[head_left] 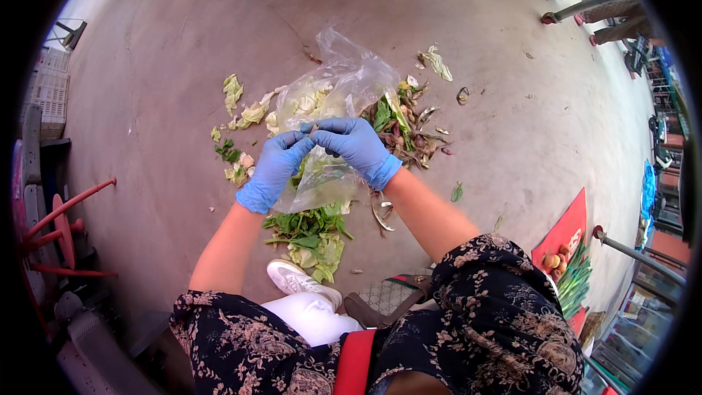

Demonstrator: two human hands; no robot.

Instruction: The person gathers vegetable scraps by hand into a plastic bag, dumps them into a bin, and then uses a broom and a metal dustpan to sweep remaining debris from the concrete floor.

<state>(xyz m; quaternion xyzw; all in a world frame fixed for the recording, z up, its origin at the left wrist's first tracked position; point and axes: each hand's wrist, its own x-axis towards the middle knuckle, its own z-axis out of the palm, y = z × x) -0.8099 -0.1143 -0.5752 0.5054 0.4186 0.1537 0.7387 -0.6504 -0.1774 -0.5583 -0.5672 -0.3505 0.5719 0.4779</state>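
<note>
My left hand [272, 168] and my right hand [357, 148], both in blue gloves, meet fingertip to fingertip. Pinched between them is a small brownish piece [314, 130], mostly hidden by the fingers; its kind cannot be made out. Below the hands, a clear plastic bag [344, 58] lies crumpled on the floor, over pale cabbage leaves [311, 102]. Just right of the bag is a heap of brownish and purplish vegetable peelings [417, 139]. Nearer my feet lies a bunch of green leaves [311, 227].
Loose cabbage leaves [232, 93] are scattered left of the bag. My white shoe [300, 281] is close to the greens. At the right are a red sheet [567, 223], onions [556, 263] and green stalks [576, 278]. A red metal frame [66, 230] stands left, with crates [53, 88] behind.
</note>
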